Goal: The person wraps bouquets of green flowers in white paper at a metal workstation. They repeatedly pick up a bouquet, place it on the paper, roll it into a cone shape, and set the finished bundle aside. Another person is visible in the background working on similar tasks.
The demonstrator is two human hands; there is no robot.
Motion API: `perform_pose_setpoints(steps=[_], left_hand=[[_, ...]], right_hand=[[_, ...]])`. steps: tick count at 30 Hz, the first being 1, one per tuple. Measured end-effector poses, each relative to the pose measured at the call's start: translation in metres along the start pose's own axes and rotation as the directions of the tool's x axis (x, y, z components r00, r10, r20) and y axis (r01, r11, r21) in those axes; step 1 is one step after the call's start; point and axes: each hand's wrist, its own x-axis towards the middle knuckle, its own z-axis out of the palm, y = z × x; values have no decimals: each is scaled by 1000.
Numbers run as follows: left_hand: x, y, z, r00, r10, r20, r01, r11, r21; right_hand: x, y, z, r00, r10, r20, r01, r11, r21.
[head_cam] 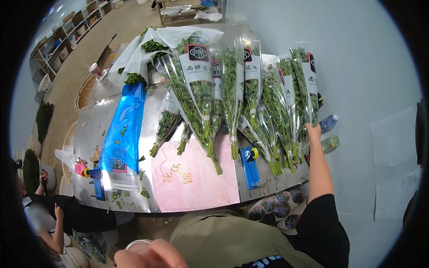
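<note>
My right hand point(314, 133) reaches to the table's right side and is closed around the lower end of the rightmost sleeved bunch of green stems point(312, 90). Several more bunches in clear printed sleeves point(231, 87) lie side by side on the metal table, stem ends towards me. Very near the camera, at the bottom, my left hand point(152, 254) is curled against a round-rimmed cup-like container point(138, 246). Most of that container is hidden by the fingers or cut off by the picture's edge. Below the bunches lies a pink printed sheet point(197, 181).
Blue tape dispensers stand at the front right point(250, 167) and front left point(97, 184). A blue plastic sheet point(124, 124) and leaf scraps lie on the left. Plastic bottles point(328, 124) stand beyond my right hand. Another person point(50, 214) is at the left; flower bundles point(280, 207) sit below the table.
</note>
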Motion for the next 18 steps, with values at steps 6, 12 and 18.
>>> perform_pose_setpoints(steps=[6, 12, 18], left_hand=[[-30, -64, -30, 986, 52, -159, 1, 948, 318], [-148, -288, -80, 562, -822, 90, 315, 313, 896], [-220, -380, -49, 678, -660, 322, -93, 358, 929]], right_hand=[[-138, -45, -64, 872, 105, 479, -315, 868, 384], [-277, -33, -76, 582, 223, 782, -623, 740, 253], [-347, -46, -35, 820, 10, 572, -33, 999, 30]])
